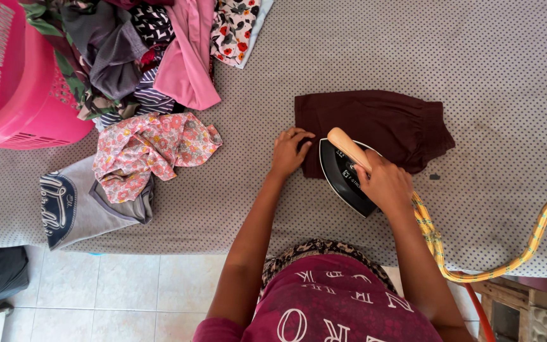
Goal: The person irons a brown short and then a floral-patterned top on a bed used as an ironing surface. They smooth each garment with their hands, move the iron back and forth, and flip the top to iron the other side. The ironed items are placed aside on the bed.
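Ironing a dark maroon garment (375, 123) on the dotted grey cloth-covered table (476, 63).

Right hand (384, 183) was wrapped around the rear of the pale wooden handle (347, 147) of a black iron (346, 180), fingers curled shut on it; the iron's sole sat on the garment's near edge, its yellow braided cord (476, 269) trailing off the table to the right. Left hand (289, 151) lay flat just beside the iron, fingers pressed together and bent a little, pinning the garment's left corner. Judged step: pressing the folded piece, mid-stroke. Next stroke would need the left fingers kept out of the iron's path and the cloth held taut. A pile of mixed clothes (147, 57) and a floral pink piece (150, 149) lay well apart to the left, beside a pink basket (14, 95).
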